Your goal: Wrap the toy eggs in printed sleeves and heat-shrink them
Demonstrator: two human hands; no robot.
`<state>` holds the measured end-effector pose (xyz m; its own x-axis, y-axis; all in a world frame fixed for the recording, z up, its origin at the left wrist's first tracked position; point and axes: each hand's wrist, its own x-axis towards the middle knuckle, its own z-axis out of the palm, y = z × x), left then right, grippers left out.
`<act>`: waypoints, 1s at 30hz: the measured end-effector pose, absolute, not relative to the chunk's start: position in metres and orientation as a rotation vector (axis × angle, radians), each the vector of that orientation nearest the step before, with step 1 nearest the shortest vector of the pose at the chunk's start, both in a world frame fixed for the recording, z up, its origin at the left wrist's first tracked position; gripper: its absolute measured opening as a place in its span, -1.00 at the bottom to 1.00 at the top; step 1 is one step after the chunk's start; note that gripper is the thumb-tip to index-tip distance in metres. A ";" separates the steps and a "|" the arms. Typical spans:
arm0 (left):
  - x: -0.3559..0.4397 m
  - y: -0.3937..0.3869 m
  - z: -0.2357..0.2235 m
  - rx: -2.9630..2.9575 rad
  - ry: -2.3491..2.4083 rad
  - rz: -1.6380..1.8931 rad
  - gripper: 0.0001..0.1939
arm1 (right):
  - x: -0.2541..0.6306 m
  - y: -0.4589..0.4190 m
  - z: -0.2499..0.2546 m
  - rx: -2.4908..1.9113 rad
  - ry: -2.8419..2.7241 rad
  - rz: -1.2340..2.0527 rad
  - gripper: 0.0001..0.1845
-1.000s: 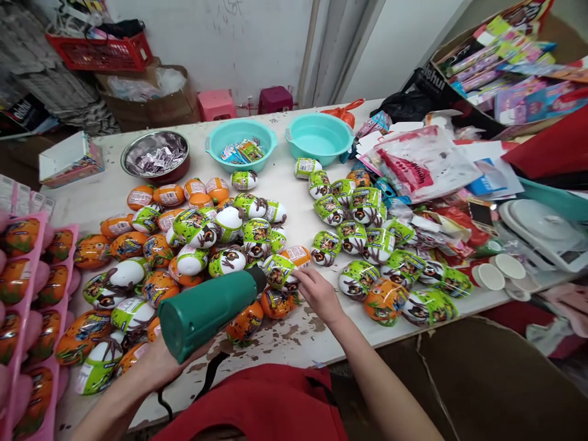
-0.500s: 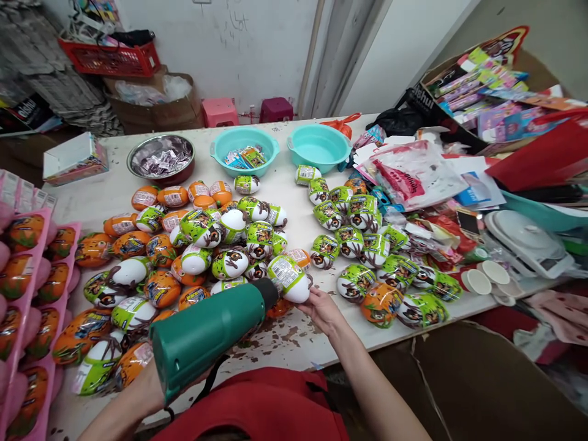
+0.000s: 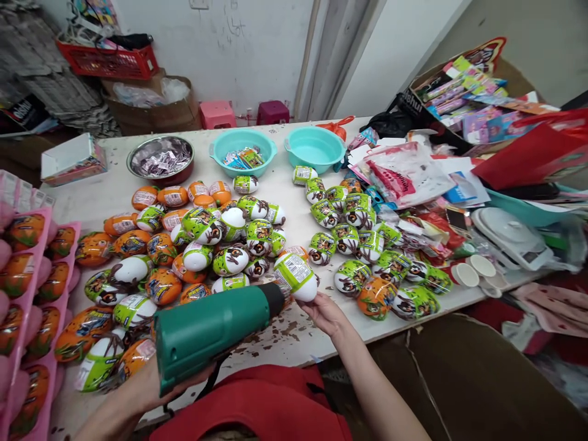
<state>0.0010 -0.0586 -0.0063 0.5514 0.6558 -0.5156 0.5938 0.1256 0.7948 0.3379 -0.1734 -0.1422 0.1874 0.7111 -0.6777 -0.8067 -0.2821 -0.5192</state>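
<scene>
- Your right hand (image 3: 327,313) pinches an egg (image 3: 295,275) above the table (image 3: 298,208), toward its scuffed near edge!
- Your left hand (image 3: 184,387) grips the gun (image 3: 214,334).
- Basins (image 3: 315,164) line the far edge; stools (image 3: 217,114) stand by the wall (image 3: 257,55).

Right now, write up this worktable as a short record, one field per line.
Right hand: holds a barcoded egg near its white end
Left hand: holds a green tool, black nozzle toward that egg
Table: green-and-white eggs, orange eggs
Pink trays: more orange eggs
Left turquoise basin: colourful packets
Metal bowl: small packets
</scene>
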 end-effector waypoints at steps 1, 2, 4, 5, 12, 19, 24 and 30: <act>0.006 -0.059 -0.006 1.498 1.066 0.040 -0.65 | 0.336 -0.174 -0.143 -1.123 0.112 1.485 -0.71; 0.011 -0.058 -0.007 1.449 1.059 0.044 -0.62 | 0.335 -0.175 -0.142 -1.115 0.106 1.495 -0.71; 0.016 -0.055 -0.008 1.374 1.131 0.113 -0.54 | 0.335 -0.178 -0.141 -1.104 0.092 1.497 -0.70; 0.016 -0.053 -0.009 1.367 1.175 0.142 -0.50 | 0.336 -0.179 -0.140 -1.100 0.088 1.487 -0.69; 0.019 -0.057 -0.001 1.357 1.202 0.082 -0.55 | 0.351 -0.187 -0.150 -1.153 0.023 1.402 -0.70; 0.046 -0.053 0.019 1.374 1.197 0.083 -0.56 | 0.348 -0.185 -0.161 -1.095 0.051 1.418 -0.66; 0.040 -0.056 0.022 1.257 1.186 0.168 -0.53 | 0.342 -0.177 -0.147 -1.254 -0.041 1.274 -0.61; 0.044 -0.031 0.002 1.296 1.199 0.134 -0.61 | 0.348 -0.165 -0.128 -1.387 -0.329 1.195 -0.56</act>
